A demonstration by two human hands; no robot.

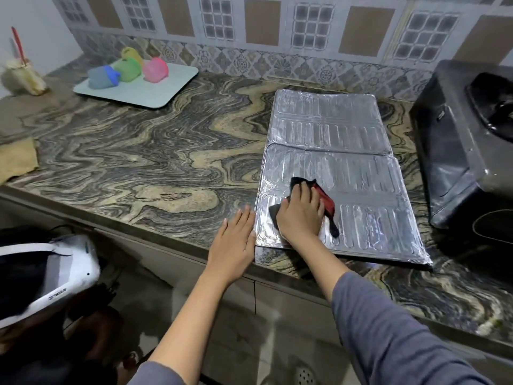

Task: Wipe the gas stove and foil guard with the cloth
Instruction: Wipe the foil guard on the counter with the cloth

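Two grey sleeves (388,329) reach in from below, and a white headset (47,273) shows at lower left. The left hand (233,243) lies flat and empty, fingers together, on the bench (138,151) edge, its fingertips touching the left edge of the foil guard (333,151). The right hand (301,215) presses palm-down on a dark cloth (326,202) with a red patch, fingers spread over it, on the near panel of the guard. The guard lies flat and unfolded on the bench, its near edge reaching the bench front. The black stove (455,151) stands just right of the guard, tilted, partly cut off by the frame; a dark cable (488,218) loops in front of it. Well apart at the back left, a pale tray (155,93) holds blue, green, yellow and pink pieces too blurred to identify. A holder (25,76) with a red stick stands at far left, and a tan rag (16,159) lies at the left edge.
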